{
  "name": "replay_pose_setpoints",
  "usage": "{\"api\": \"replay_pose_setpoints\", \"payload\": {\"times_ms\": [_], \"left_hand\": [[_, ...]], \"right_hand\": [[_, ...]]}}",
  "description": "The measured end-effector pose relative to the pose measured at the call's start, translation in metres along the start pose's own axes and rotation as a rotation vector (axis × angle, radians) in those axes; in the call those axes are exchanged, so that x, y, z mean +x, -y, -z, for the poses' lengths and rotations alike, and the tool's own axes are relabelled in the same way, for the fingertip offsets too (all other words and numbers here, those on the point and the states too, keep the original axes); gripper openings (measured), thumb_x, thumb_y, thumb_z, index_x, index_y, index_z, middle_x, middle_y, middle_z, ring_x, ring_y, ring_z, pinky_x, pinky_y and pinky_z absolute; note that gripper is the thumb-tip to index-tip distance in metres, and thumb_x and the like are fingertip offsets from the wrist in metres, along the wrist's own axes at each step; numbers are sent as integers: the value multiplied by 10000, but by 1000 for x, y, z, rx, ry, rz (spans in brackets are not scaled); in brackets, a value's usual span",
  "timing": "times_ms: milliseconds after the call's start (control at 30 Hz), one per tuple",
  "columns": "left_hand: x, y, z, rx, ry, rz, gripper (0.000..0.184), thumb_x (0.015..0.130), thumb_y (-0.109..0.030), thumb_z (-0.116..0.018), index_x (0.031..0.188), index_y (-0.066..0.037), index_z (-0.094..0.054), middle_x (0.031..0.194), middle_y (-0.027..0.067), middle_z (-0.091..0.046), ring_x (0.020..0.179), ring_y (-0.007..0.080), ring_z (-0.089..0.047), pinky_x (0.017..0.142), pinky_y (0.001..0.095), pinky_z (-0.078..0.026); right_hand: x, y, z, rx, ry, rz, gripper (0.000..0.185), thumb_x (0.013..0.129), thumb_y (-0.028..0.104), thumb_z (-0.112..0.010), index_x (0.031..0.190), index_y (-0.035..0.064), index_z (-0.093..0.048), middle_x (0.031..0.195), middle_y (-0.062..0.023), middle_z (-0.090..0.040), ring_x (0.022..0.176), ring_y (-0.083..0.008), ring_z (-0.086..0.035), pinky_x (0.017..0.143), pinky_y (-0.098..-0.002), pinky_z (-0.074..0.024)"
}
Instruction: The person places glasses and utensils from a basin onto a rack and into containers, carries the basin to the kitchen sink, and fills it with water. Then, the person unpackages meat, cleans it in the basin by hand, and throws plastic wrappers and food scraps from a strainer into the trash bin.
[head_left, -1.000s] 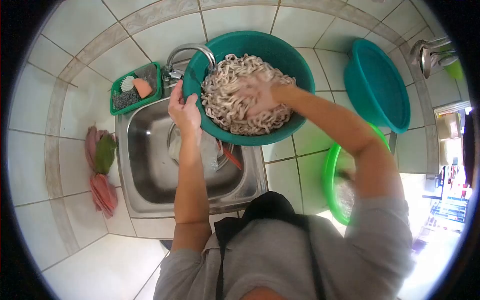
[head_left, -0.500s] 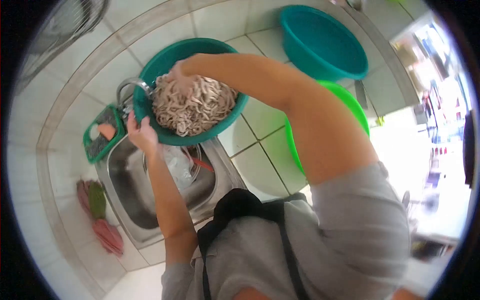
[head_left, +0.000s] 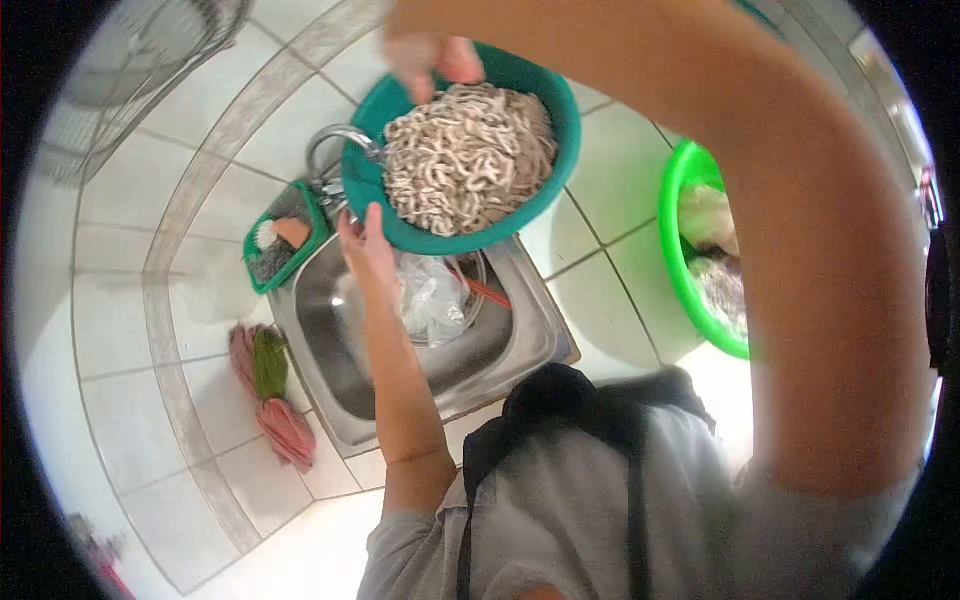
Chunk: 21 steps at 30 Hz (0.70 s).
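A teal basin (head_left: 565, 135) holds a heap of pale, greyish, rope-like strands (head_left: 470, 160), under the faucet (head_left: 345, 135) and over the sink's far edge. At the basin's near-left rim, my left hand (head_left: 367, 255) grips it, the thumb against the outer wall. My right hand (head_left: 432, 65) hangs above the basin's far-left rim, clear of the heap. It is slightly blurred, its visible fingertips are apart and nothing shows between them.
The steel sink (head_left: 350, 375) holds a clear plastic bag (head_left: 430, 300) and something red-handled (head_left: 488, 292). A green basket (head_left: 300, 255) with sponges sits left of the faucet. Cloths (head_left: 285, 430) hang at the left. A bright green basin (head_left: 672, 235) with pale contents stands right, partly behind my right arm.
My right hand has come out of the strands and risen toward the far-left rim. My left hand remains at the basin. The camera view has shifted and turned.
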<state>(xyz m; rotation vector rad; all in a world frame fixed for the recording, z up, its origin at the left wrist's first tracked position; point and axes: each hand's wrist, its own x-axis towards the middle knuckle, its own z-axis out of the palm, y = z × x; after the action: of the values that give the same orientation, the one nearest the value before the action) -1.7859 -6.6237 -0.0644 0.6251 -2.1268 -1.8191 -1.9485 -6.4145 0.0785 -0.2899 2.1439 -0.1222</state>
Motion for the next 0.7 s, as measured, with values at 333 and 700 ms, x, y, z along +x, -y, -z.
{"api": "replay_pose_setpoints", "payload": {"times_ms": [333,700], "left_hand": [[7,20,-2,291,-55,-316,572,837,-153,-590,1351,34,-422,1131,226,-630,1023,362,-608,919,397,-437],[11,30,-2,146,-87,-309,560,810,-77,-595,1313,98,-424,1102,217,-636,998,316,-620,914,360,-443]], "right_hand": [[86,-50,-103,191,-663,65,948,614,436,-794,1412,96,-413,1324,-261,-502,1001,-330,-651,812,-356,-563],[46,34,-136,-202,-510,223,862,579,445,-795,1356,444,-421,1518,-157,-183,1252,-507,-379,976,-650,-371]]}}
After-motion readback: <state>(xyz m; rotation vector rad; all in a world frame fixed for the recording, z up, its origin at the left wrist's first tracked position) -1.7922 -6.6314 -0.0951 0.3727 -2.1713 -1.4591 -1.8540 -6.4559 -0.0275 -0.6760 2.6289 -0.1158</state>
